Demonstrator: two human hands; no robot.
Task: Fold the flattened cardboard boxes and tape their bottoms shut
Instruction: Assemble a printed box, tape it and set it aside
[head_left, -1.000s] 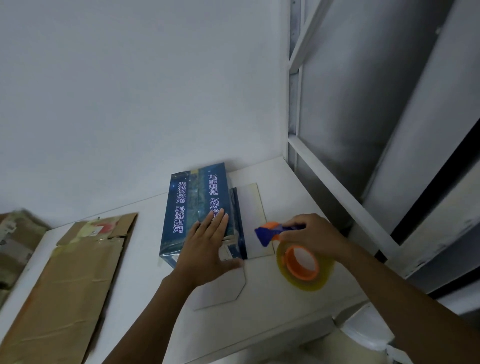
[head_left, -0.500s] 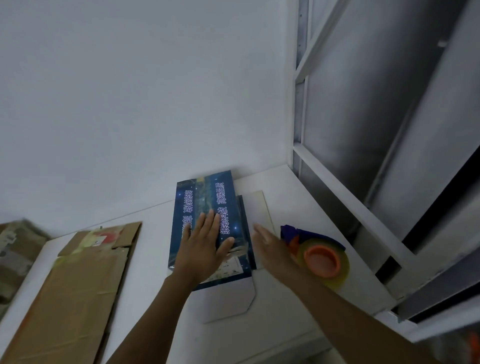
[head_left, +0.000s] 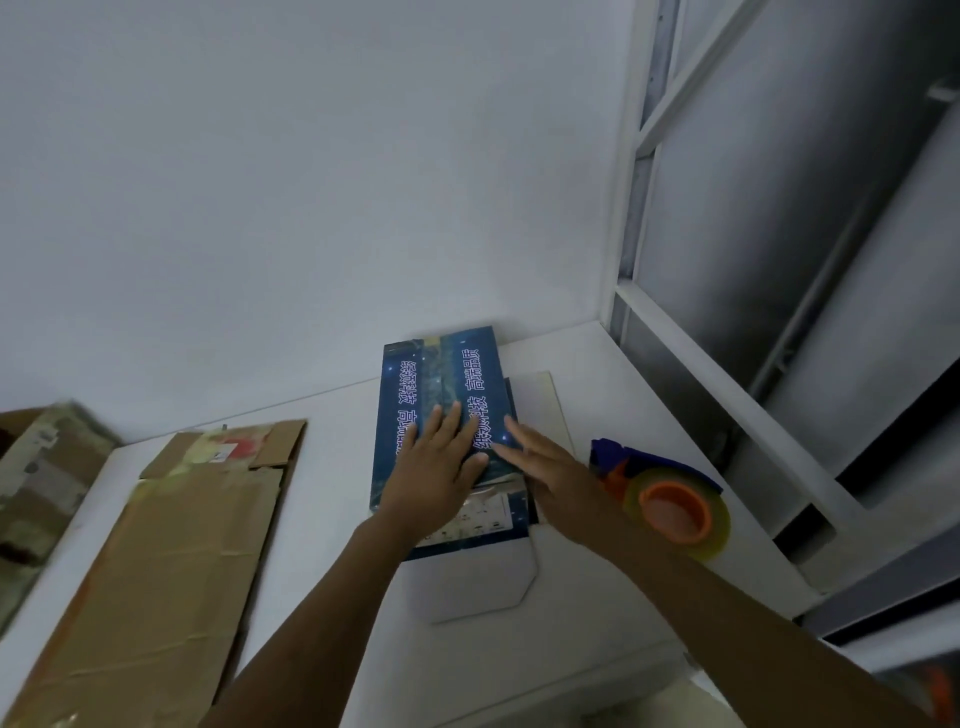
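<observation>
Right, nearest me at six o'clock the white flap (head_left: 470, 587) of the blue box (head_left: 441, 374) lies folded out flat on the table (head_left: 322, 519). Just beyond it, my left hand (head_left: 434, 473) presses flat on the box's top panel, fingers straight and slightly spread. My right hand (head_left: 558, 467) comes in from four o'clock, fingers straight and close together, their tips touching the box's right edge; it holds nothing. I judge this box to be collapsed and not yet squared up, its bottom untaped. The next move calls for working fingers under that right edge to open the panels, then closing the bottom flaps before reaching for tape. The tape dispenser (head_left: 675, 514) sits at three o'clock, just beside my right wrist. At nine o'clock, well apart, a flattened brown cardboard box (head_left: 171, 545) waits, with more cardboard (head_left: 47, 467) past it. The table is white, backed at twelve o'clock by a plain wall (head_left: 311, 182), with a metal frame (head_left: 727, 402) at two o'clock.
</observation>
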